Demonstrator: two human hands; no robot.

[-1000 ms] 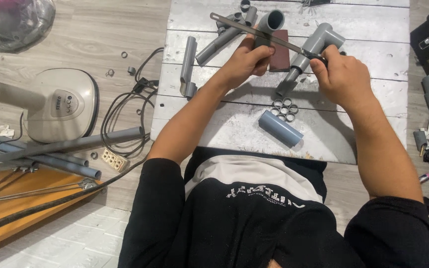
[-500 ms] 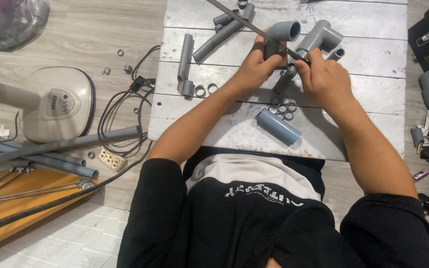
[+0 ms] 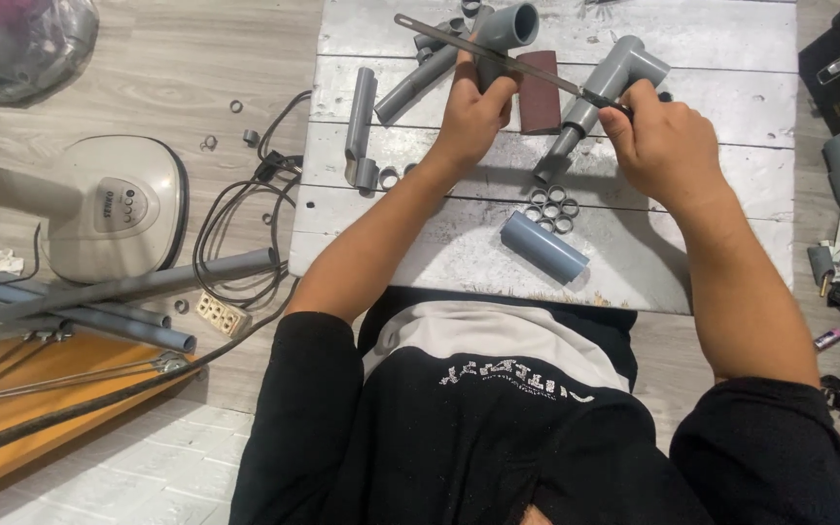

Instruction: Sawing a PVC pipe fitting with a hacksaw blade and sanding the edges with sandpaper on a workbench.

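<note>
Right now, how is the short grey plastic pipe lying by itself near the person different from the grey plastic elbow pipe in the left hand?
The short grey plastic pipe is straight; the grey plastic elbow pipe bends at its top. The short pipe lies flat on the white wooden board, untouched; the elbow pipe is gripped upright by the left hand. A thin metal blade, held by the right hand, crosses the elbow pipe, not the short one. Both are grey and hollow.

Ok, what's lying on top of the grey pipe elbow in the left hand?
A thin metal saw blade crosses the grey plastic pipe elbow; the left hand covers the elbow's lower part.
</note>
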